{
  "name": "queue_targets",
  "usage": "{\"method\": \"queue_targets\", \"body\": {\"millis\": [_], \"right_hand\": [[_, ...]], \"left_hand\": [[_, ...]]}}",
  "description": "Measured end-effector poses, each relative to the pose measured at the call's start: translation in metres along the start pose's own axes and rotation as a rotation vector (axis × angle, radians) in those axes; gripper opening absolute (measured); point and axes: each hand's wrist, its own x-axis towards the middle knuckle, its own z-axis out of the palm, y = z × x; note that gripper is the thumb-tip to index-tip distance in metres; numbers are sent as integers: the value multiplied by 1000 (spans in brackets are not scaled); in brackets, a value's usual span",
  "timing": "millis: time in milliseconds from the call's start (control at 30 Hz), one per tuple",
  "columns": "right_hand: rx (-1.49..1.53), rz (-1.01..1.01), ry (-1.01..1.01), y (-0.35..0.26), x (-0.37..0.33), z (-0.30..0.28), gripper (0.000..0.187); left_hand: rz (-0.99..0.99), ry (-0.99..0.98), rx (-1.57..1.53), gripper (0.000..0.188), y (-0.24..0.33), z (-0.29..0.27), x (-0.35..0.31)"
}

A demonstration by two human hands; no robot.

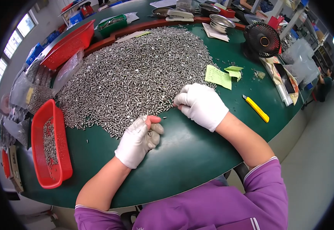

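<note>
A broad heap of small silvery metal pins covers the middle of the green table. At its near edge my left hand, in a white glove with a bare thumb tip, is turned partly palm up. Its fingers are curled, and a small metal glint shows between them. My right hand, gloved too, reaches the heap's right front edge with thumb and fingers pinched together. Whatever lies in that pinch is hidden by the fingers. One loose pin lies on the table between the hands.
A red basket with some pins stands on the left. Right of the heap lie green paper slips, a yellow utility knife and a phone. A black fan, metal bowl and green bin stand farther back.
</note>
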Motion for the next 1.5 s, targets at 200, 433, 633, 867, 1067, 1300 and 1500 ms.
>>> {"method": "queue_targets", "body": {"millis": [200, 433, 633, 867, 1067, 1300, 1500], "right_hand": [[-76, 4, -114, 0, -3, -1, 9], [-141, 181, 11, 12, -4, -36, 4], [-64, 76, -19, 11, -2, -3, 7], [-91, 108, 17, 9, -2, 6, 7], [-105, 128, -44, 9, -1, 6, 6], [193, -167, 14, -18, -2, 2, 11], [198, -236, 36, -28, -4, 6, 13]], "left_hand": [[-5, -32, -25, 28, 0, 2, 2], [9, 39, 24, 30, -2, 0, -1], [-13, 32, 25, 30, -1, 2, 2], [-5, 17, 45, 31, -2, 0, 1], [-15, 8, 21, 25, -1, 3, 1], [-105, 1, 161, 26, 3, 11, -1], [-118, 0, 124, 20, -1, 6, 1]]}}
